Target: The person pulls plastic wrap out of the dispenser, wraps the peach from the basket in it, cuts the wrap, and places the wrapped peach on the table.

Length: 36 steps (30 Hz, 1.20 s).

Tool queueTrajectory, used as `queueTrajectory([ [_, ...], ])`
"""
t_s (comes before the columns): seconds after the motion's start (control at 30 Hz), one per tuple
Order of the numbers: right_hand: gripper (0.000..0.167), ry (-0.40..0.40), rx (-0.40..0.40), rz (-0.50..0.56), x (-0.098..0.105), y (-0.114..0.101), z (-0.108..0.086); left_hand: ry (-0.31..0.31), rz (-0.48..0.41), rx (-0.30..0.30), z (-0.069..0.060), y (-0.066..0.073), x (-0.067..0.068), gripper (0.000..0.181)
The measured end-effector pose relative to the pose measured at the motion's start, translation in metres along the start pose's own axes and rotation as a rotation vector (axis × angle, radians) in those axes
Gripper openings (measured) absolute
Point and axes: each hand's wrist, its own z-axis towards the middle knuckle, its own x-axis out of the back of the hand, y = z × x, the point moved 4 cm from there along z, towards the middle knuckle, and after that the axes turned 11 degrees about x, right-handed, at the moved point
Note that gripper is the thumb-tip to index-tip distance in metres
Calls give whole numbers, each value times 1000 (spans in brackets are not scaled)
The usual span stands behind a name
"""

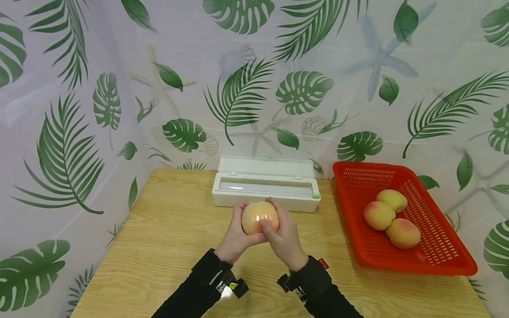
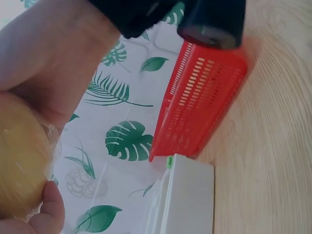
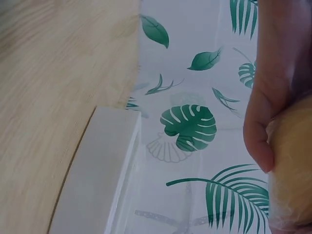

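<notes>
A yellow-pink peach (image 1: 258,216) in shiny clear plastic film is held up between both hands above the table. The left hand (image 1: 234,238) grips it from the left, its fingers curled round the side. From the right, the right hand (image 1: 287,240) holds it with the thumb across the front. In the left wrist view the wrapped peach (image 2: 22,156) shows wrinkled film at its edge; the right wrist view shows part of the peach (image 3: 292,170) under the fingers. Just behind the hands stands a white film dispenser box (image 1: 266,201), lid raised, with a roll inside.
On the right is a red plastic basket (image 1: 449,260) with three peaches (image 1: 403,233) in it. The wooden table (image 1: 167,229) meets a leaf-patterned curtain (image 1: 254,110) at the back and left.
</notes>
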Motion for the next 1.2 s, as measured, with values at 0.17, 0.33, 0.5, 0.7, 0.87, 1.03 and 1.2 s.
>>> queueTrajectory([
  [0.17, 80, -34, -112, 100, 7, -14, 5, -55, 114, -40, -2, 4, 0, 70],
  [0.33, 70, -81, -149, 164, 8, -12, 4, -116, 184, -48, -2, 6, 1, 71],
  [0.5, 64, -141, -107, 233, 8, 3, -2, -155, 283, -53, -4, 8, -1, 74],
  [0.7, 58, -171, -95, 309, 8, 8, -4, -177, 293, -37, -4, 7, -2, 73],
  [0.87, 55, -172, -60, 330, 7, 9, -5, -179, 295, -7, -4, 4, -2, 72],
  [1.03, 71, -187, -149, 387, 6, 16, -5, -97, 302, 17, 1, 2, 2, 74],
  [1.2, 62, -61, -214, 371, 7, 17, -6, 80, 117, 32, 6, -3, 13, 72],
])
